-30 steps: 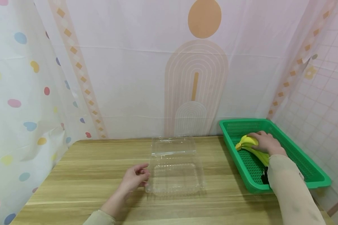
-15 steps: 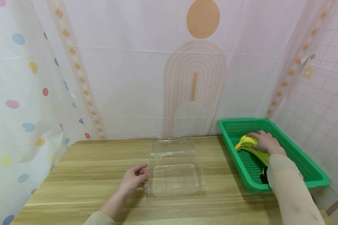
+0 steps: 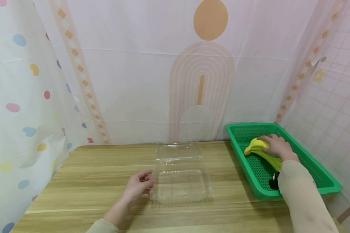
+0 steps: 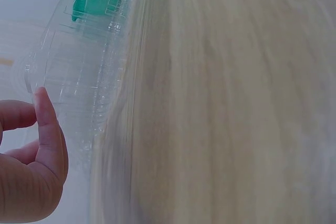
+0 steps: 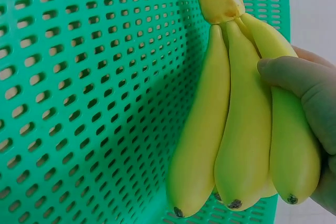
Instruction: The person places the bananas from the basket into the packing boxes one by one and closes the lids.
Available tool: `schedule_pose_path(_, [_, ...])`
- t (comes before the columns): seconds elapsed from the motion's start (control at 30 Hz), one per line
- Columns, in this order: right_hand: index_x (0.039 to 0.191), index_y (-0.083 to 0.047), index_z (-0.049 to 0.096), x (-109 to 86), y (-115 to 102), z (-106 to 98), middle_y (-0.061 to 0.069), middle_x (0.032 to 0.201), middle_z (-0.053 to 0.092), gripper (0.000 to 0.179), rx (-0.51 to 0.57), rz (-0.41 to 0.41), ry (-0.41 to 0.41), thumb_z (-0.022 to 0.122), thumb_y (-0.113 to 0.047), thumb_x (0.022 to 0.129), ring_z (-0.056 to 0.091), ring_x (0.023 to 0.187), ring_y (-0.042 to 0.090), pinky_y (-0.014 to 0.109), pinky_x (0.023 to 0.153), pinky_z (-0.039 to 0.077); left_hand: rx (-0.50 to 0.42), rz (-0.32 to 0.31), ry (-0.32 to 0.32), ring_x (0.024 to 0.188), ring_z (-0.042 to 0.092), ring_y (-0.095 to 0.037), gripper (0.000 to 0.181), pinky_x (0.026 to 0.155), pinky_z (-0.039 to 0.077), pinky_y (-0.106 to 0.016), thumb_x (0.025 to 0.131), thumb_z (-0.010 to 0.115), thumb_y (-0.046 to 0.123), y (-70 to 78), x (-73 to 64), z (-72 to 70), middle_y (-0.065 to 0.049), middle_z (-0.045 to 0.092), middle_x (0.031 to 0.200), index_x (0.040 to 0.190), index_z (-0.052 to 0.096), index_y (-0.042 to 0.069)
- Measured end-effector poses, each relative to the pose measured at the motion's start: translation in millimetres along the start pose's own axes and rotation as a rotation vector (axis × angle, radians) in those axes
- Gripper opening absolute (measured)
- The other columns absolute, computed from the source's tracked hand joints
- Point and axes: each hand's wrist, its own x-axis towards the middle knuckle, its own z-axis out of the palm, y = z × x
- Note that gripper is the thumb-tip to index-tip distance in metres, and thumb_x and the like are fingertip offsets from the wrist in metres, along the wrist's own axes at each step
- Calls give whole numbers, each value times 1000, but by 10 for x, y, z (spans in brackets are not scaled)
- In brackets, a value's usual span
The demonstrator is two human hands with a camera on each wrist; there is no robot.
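Note:
In the head view my right hand [image 3: 277, 147] grips a bunch of yellow-green bananas [image 3: 265, 157] inside the green basket [image 3: 248, 174]. Its thumb lies across one banana in the right wrist view, where the bunch [image 5: 244, 119] hangs with its stem end up and its dark tips down. My left hand [image 3: 138, 183] is at the left edge of a clear plastic clamshell box [image 3: 180, 184], which stands with its lid raised at the back. Seen from the left wrist, thumb and forefinger pinch the edge of that box [image 4: 73, 72].
A small black-and-white object [image 3: 274, 181] lies in the basket near its front, partly behind the right sleeve [image 3: 298, 191]. Under everything is a wooden table [image 3: 99, 171]. Patterned curtains [image 3: 134, 81] rise behind it and on both sides.
My right hand has risen slightly and shifted a little right, tilting the bananas up with it. More of the black-and-white object shows. The left hand and the plastic box stay put.

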Motion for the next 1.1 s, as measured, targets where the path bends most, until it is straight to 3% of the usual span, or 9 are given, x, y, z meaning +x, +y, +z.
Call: schedule_pose_path(1.1, [146,-10,45,-71,-156,-269,32,139,35,53,38,-111,154,61,-22,97,37,115,56,74,84,38,-16,-12,11,74,55,-16,50,57,58,-25,90,61,-12,1,8,-6,-10,54,94,137,44,-18])
